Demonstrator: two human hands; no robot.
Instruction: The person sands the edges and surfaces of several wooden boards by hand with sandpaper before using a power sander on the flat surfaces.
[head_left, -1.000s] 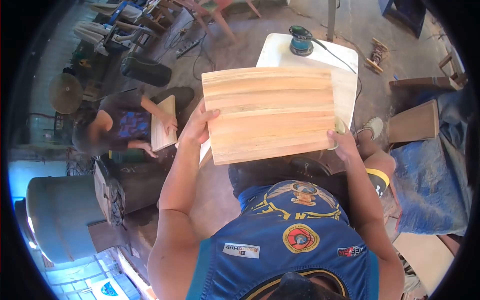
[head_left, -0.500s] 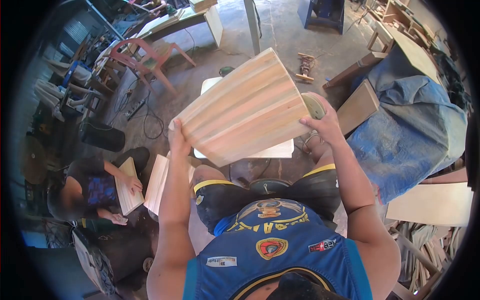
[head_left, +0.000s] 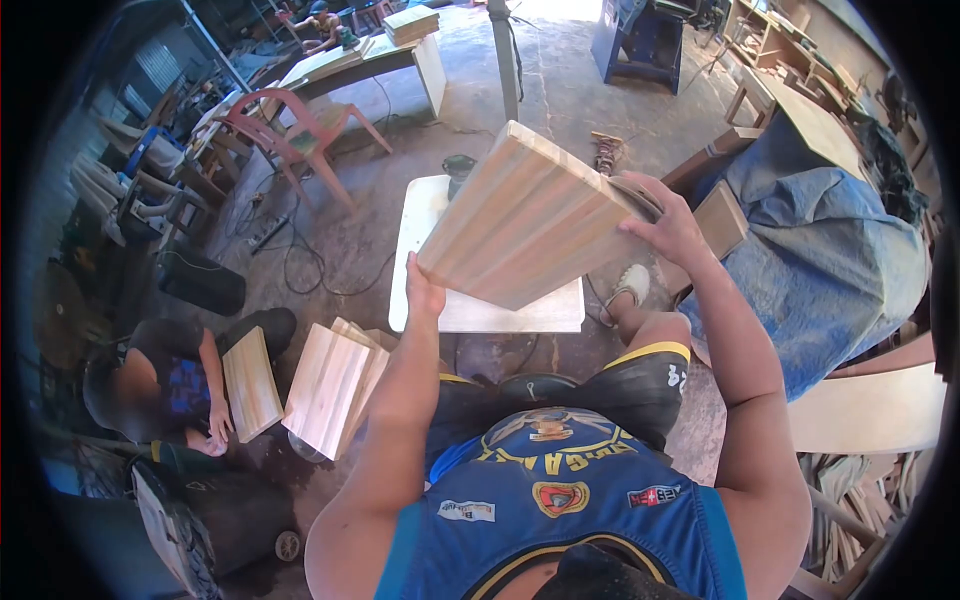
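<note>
A striped wooden board point(head_left: 535, 225), made of glued strips, is held up tilted in front of me, one long edge turned toward view. My left hand point(head_left: 425, 292) is closed on its near left corner. On the right side, my right hand point(head_left: 668, 222) grips the board's edge, the thumb on the near face. A thin round sanding disc point(head_left: 640, 192) is pinched between that hand and the board. Beneath is a low white table point(head_left: 408, 260), with another pale board point(head_left: 515, 318) lying at its near edge.
A dark green object, perhaps a sander point(head_left: 458, 168), is at the table's far edge. Stacked boards point(head_left: 325, 390) stand left, beside a seated person point(head_left: 165, 385) with a board point(head_left: 252, 385). A plastic chair point(head_left: 310, 140), cables point(head_left: 310, 265) and a blue tarp point(head_left: 810, 260) lie around.
The board has tipped, showing its edge, and shifted slightly right and down. Both my hands moved with it, still gripping. The seated person's hands have moved lower along their board.
</note>
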